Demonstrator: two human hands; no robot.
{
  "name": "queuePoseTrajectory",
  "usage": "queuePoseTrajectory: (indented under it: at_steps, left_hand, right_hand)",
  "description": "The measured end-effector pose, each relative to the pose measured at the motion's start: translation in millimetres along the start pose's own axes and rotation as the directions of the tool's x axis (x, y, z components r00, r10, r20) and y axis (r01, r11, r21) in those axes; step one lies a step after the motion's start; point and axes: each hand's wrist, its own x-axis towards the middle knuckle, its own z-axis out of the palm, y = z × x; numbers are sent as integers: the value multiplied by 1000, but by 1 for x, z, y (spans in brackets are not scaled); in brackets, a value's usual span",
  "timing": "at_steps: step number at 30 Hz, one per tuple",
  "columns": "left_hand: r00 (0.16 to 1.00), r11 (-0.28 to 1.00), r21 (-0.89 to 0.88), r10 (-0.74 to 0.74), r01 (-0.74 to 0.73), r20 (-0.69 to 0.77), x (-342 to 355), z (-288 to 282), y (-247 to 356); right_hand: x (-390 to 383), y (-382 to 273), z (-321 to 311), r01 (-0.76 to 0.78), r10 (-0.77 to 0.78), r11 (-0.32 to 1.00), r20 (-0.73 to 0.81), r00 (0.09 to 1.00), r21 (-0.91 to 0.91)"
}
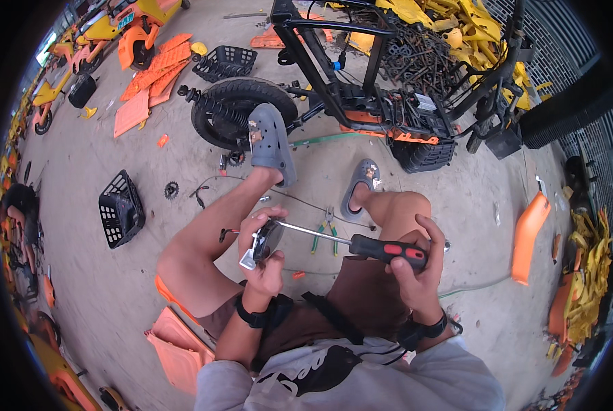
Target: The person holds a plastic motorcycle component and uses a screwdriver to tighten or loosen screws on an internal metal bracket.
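Observation:
My left hand [269,275] is wrapped round a round black part [271,237] with a silver metal bracket [249,260] on its near left side. A screwdriver [389,251] with a black and red handle lies in my right hand [421,277], the thumb pressed along the handle and the index finger raised off it. Its long shaft points left, and the tip meets the black part's upper edge; whether it sits in a screw is too small to tell. Below the shaft, green-handled pliers [326,230] rest on the floor between my legs.
A stripped black scooter frame [334,89] with its wheel [241,109] lies ahead of my feet. Black baskets [121,209], orange panels [157,72] and a long orange cover [529,236] lie around. A heap of dark metal parts [416,58] and yellow panels stands behind. Another person [22,212] is far left.

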Motion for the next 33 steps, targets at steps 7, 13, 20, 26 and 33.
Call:
queuePoseTrajectory:
  at_steps: [7, 13, 20, 26, 33]
  left_hand:
    - [1000, 1000, -4, 28, -28, 5, 3, 0, 0]
    - [1000, 1000, -8, 29, -29, -11, 2, -2, 1]
    - [999, 1000, 8, 28, -28, -20, 2, -3, 1]
    - [998, 999, -16, 28, -29, -58, 2, -1, 1]
    - [998, 1000, -8, 29, -30, -62, 2, 0, 2]
  right_hand:
    - [8, 1, 7, 274, -271, 957, 47, 962, -95]
    - [3, -7, 8, -247, 254, 944, -6, 967, 219]
    - [2, -2, 12, 67, -67, 998, -15, 998, 22]
    - [13, 8, 6, 221, -215, 969, 64, 975, -108]
    - [4, 3, 3, 20, -32, 993, 101, 994, 114]
